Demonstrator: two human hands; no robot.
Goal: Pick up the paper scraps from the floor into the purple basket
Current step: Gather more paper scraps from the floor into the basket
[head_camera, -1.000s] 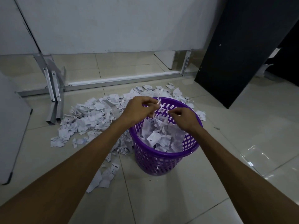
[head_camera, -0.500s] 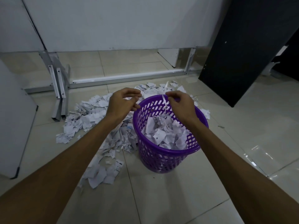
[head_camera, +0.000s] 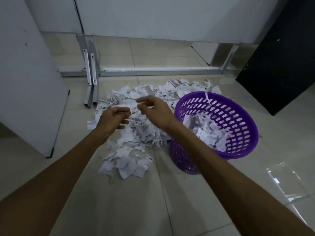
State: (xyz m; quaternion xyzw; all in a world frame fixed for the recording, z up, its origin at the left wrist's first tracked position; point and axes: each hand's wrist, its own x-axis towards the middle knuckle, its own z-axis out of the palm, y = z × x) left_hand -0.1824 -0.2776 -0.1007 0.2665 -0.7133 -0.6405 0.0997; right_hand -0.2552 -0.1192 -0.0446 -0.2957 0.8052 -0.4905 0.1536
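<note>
Both hands hover over the heap of paper scraps (head_camera: 136, 126) on the tiled floor (head_camera: 119, 201). The left hand (head_camera: 112, 119) hangs with fingers loosely curled, holding nothing visible; whether the right hand (head_camera: 153, 111) pinches a scrap cannot be told. The purple basket (head_camera: 238, 116), partly filled with scraps, stands just right of the heap, a strip draped over its far rim.

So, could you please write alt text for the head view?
Two bare hands, the left hand and right hand, hover over a pile of paper scraps on the tiled floor, beside a purple basket partly filled with scraps.
</note>
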